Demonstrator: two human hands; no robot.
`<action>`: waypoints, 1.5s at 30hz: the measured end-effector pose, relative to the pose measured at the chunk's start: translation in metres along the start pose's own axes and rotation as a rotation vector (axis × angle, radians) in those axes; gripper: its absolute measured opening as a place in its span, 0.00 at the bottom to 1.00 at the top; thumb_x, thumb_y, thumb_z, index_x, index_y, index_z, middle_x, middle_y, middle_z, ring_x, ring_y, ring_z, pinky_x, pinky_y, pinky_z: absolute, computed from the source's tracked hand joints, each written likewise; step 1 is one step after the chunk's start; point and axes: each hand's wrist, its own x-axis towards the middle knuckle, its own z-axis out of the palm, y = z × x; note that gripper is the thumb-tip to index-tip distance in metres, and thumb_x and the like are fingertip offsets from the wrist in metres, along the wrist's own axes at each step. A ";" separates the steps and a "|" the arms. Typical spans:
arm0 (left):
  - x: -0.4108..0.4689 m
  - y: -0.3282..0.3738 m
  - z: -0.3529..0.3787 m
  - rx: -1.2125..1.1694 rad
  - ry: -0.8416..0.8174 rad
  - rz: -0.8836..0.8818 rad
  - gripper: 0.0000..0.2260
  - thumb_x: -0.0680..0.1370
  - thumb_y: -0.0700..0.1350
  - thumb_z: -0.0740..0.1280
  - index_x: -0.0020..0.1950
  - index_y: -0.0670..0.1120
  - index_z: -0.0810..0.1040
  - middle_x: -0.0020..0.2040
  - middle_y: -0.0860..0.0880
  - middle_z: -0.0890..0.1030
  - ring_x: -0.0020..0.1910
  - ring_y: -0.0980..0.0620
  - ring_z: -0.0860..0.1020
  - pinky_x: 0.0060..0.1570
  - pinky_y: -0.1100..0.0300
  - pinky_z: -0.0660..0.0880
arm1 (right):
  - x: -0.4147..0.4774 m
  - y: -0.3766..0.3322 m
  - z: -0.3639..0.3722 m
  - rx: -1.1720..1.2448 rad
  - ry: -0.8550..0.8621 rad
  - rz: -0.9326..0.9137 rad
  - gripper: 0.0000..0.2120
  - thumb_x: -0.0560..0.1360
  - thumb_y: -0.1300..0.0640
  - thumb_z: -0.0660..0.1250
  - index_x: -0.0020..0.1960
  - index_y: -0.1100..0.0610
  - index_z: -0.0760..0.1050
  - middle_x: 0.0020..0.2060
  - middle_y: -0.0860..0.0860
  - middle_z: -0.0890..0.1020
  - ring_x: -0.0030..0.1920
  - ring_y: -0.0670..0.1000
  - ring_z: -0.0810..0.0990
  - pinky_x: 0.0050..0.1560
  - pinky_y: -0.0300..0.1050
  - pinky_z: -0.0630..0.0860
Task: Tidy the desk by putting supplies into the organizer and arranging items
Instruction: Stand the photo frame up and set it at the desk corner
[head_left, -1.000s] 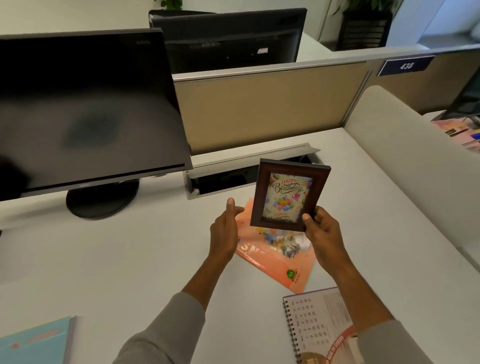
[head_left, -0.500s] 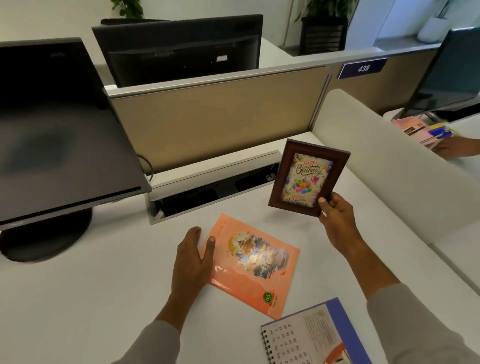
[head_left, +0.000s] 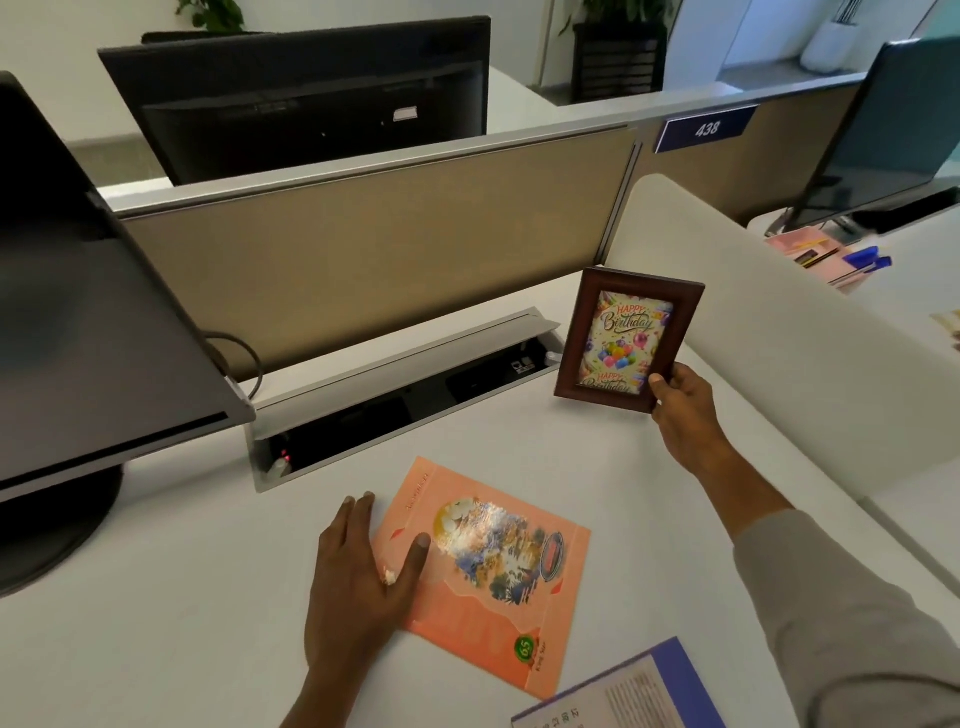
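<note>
Two hands are busy: the right hand grips the lower right corner of a brown picture frame, holding it upright just beside the open cable tray. The left hand lies flat on the white counter, fingers straight, with its thumb pressing the left edge of an orange booklet that lies there.

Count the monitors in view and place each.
3: near monitor on this desk's left; back monitor beyond the partition; right monitor on the neighbouring desk. More may sit out of frame.
</note>
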 end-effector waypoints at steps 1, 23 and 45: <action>0.000 0.000 0.000 0.003 -0.002 -0.005 0.40 0.73 0.75 0.55 0.78 0.53 0.59 0.78 0.49 0.63 0.77 0.49 0.62 0.72 0.48 0.66 | 0.005 0.001 0.000 0.003 0.004 0.003 0.14 0.83 0.63 0.60 0.67 0.60 0.73 0.62 0.54 0.80 0.63 0.54 0.80 0.65 0.56 0.76; 0.001 -0.002 0.001 0.018 -0.024 -0.009 0.40 0.73 0.76 0.54 0.79 0.56 0.57 0.79 0.51 0.61 0.77 0.49 0.61 0.71 0.46 0.66 | 0.003 0.023 0.006 -0.025 -0.059 0.035 0.16 0.83 0.64 0.58 0.69 0.60 0.71 0.62 0.54 0.80 0.63 0.53 0.79 0.65 0.53 0.76; 0.002 -0.003 0.002 0.025 -0.014 -0.004 0.38 0.73 0.75 0.55 0.78 0.56 0.60 0.79 0.50 0.63 0.77 0.48 0.62 0.72 0.46 0.66 | -0.014 0.032 0.004 -0.162 -0.055 0.000 0.17 0.82 0.64 0.61 0.70 0.57 0.69 0.62 0.52 0.78 0.63 0.50 0.76 0.57 0.42 0.75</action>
